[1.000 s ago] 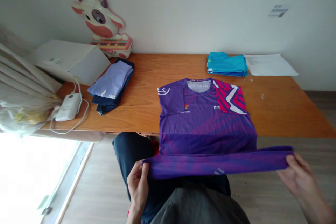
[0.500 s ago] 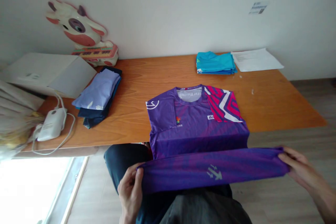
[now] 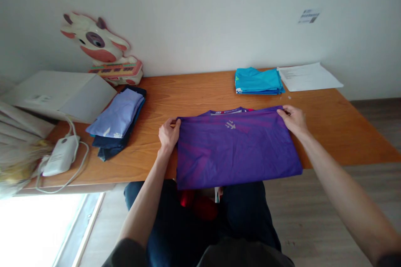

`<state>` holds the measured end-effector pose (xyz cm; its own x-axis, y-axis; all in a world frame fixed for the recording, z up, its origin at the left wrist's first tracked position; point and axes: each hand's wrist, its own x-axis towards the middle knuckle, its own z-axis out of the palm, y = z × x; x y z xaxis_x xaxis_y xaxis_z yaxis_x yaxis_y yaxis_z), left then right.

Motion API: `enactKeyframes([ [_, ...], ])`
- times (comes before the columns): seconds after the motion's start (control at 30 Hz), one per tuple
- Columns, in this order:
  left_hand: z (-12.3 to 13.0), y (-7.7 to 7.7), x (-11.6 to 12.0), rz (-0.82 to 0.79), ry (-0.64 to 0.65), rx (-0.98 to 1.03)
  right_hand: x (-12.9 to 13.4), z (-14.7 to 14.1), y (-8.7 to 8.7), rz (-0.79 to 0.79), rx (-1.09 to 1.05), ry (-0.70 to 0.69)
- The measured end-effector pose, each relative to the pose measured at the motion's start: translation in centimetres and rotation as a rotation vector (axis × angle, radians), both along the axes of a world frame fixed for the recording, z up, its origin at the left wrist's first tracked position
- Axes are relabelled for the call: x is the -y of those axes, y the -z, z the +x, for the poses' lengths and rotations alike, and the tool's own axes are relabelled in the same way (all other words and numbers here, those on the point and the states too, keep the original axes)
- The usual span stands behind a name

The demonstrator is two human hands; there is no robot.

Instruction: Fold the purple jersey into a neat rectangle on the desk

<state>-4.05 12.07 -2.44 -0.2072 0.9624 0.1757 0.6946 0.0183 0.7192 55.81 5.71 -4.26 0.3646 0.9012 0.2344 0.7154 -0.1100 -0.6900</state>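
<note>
A purple shirt lies doubled over on the wooden table, its lower fold hanging slightly past the front edge. Only the back of its collar shows above the top layer, which carries a small grey arrow print. My left hand pinches the upper left corner of that layer. At the upper right corner, my right hand has the cloth between thumb and fingers. The sleeves and chest print are hidden beneath.
Folded lavender and dark clothes lie left, beside a white box, a white adapter with cables and a cow toy. Folded blue cloth and white papers are at the back right of the table.
Both hands have moved up and away from my body, carrying the shirt's lower end over its front up to the collar. The sleeves and chest are now covered.
</note>
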Motion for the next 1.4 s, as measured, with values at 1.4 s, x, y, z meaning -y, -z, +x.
enactKeyframes([
  [1.4,-2.6,2.1,19.8,0.155,-0.109,0.693,16.1,-2.6,0.7,0.373,-0.229,0.329],
])
